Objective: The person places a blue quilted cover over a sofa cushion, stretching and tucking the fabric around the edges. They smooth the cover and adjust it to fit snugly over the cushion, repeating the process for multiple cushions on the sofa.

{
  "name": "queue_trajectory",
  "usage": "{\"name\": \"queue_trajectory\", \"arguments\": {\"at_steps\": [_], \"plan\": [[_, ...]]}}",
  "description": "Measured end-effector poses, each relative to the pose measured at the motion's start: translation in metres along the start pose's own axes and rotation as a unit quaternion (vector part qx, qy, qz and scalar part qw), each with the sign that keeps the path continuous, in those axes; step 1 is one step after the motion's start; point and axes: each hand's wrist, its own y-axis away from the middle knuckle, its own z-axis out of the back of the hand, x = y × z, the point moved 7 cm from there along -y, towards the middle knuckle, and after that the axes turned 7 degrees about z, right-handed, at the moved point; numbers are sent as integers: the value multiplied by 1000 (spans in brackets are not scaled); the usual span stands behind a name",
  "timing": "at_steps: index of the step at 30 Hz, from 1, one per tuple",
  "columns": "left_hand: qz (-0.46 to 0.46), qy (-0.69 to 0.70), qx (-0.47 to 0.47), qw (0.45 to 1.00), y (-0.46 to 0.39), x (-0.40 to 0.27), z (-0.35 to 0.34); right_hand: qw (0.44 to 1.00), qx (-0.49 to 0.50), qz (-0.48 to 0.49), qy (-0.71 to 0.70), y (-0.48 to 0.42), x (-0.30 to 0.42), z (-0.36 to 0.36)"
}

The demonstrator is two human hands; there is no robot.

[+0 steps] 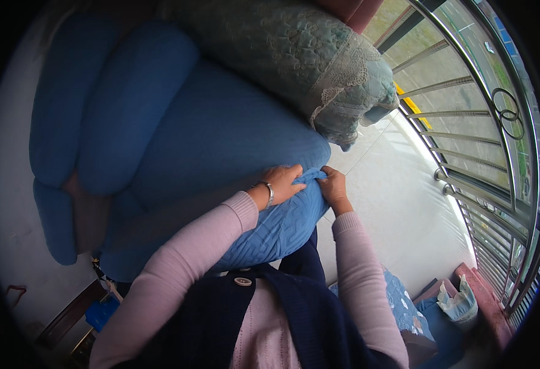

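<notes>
A large upholstered seat (223, 133) with a smooth blue fabric cover lies before me. At its near right corner my left hand (282, 184), with a bracelet on the wrist, grips a bunched edge of a blue textured stretch cover (274, 230). My right hand (333, 185) pinches the same bunched edge just to the right, close to my left hand. The textured cloth hangs down the near side of the seat towards my body, wrinkled below both hands. Fingertips are partly hidden in the folds.
Blue-covered cushions (136, 106) stand at the left. A green quilted cover with lace trim (339, 78) drapes over furniture beyond the seat. Metal railings (459, 113) line the right side, above a pale tiled floor (389, 198). Folded fabrics and a lace-edged cloth (459, 302) lie at lower right.
</notes>
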Motion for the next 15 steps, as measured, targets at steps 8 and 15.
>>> {"name": "queue_trajectory", "arguments": {"at_steps": [8, 15], "plan": [[163, 147, 213, 952, 58, 89, 44, 980, 139, 57, -132, 7, -9, -60], [239, 260, 221, 909, 206, 186, 94, 963, 263, -19, -53, 4, 18, -55]]}}
